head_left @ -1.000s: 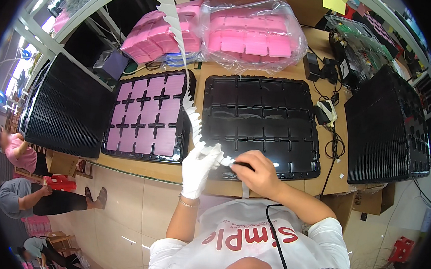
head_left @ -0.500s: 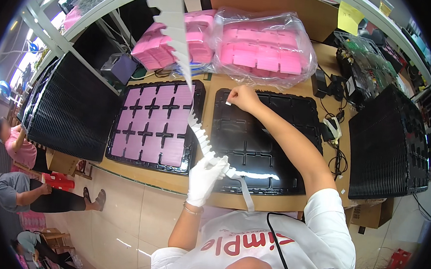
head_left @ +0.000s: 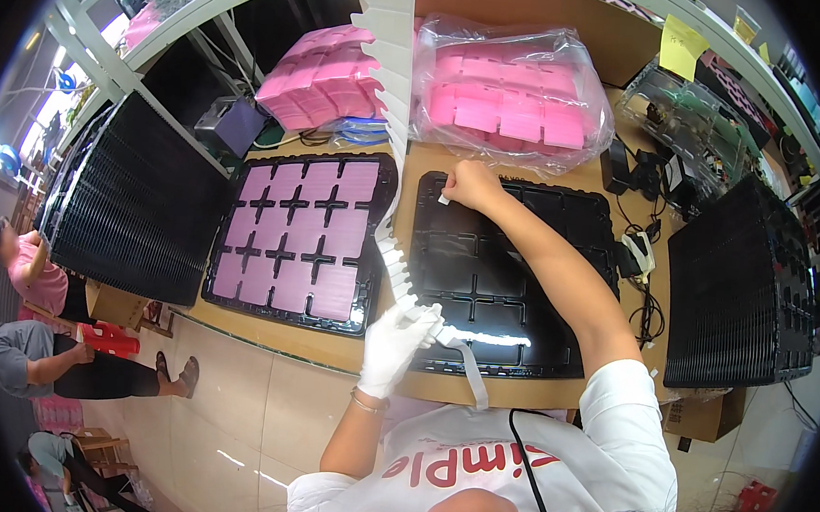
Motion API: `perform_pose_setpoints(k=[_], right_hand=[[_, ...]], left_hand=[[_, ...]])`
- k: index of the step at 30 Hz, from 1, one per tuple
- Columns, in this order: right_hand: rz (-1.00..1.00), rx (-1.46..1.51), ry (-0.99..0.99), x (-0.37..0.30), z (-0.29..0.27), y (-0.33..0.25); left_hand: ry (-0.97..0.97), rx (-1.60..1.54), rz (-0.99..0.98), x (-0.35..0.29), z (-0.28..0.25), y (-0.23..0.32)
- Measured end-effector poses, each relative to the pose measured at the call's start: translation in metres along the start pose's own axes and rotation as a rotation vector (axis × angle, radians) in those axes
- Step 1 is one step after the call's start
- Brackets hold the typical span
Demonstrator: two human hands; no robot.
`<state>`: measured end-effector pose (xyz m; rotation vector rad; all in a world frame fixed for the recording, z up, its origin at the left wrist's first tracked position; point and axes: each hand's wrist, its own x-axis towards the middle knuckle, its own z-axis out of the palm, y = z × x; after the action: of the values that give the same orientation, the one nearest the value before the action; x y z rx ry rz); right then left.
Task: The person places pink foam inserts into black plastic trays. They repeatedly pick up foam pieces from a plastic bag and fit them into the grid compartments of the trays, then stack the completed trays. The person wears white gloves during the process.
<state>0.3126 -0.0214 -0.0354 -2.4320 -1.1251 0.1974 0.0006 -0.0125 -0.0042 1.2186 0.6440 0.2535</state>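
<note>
My left hand [head_left: 393, 353], in a white glove, is closed around a long white strip [head_left: 396, 266] with notched, tab-like edges that looks like label backing. Its upper part rises close to the camera, and its tail hangs over the table's front edge. My bare right hand [head_left: 472, 187] pinches a small white label-like piece [head_left: 444, 199] over the far left corner of a black plastic tray [head_left: 510, 309]. Whether the piece touches the tray I cannot tell. Left of it lies another black tray [head_left: 370, 296], its compartments filled with flat pink-purple pieces [head_left: 298, 292].
Tall stacks of black trays stand at the left [head_left: 145, 207] and right [head_left: 732, 285]. Behind the trays are pink foam pieces [head_left: 322, 77] and a clear bag [head_left: 579, 97] holding more. Cables and a power adapter [head_left: 615, 165] lie to the right. Other people [head_left: 23, 364] are at left.
The view has shifted slightly, so the trays appear a little farther right. The upper part of the strip has swung right and hangs straighter. Both hands keep their grips.
</note>
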Motion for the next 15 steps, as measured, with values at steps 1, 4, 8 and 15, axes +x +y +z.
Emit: perform_pose_setpoints(k=[1,4,8,15], right_hand=[[-0.003,0.013,0.001,-0.001,-0.001,0.000],[-0.002,0.012,0.026,0.000,0.003,0.002],[-0.034,0.087,-0.027,-0.008,-0.004,-0.004],[0.050,1.228,-0.044,-0.042,-0.022,0.016]], left_hand=[[0.002,0.003,0.000,0.000,-0.001,-0.001],[0.001,0.010,0.000,0.001,-0.003,-0.003],[0.005,-0.002,0.004,0.001,-0.003,-0.003],[0.023,0.034,0.025,0.001,-0.002,0.000]])
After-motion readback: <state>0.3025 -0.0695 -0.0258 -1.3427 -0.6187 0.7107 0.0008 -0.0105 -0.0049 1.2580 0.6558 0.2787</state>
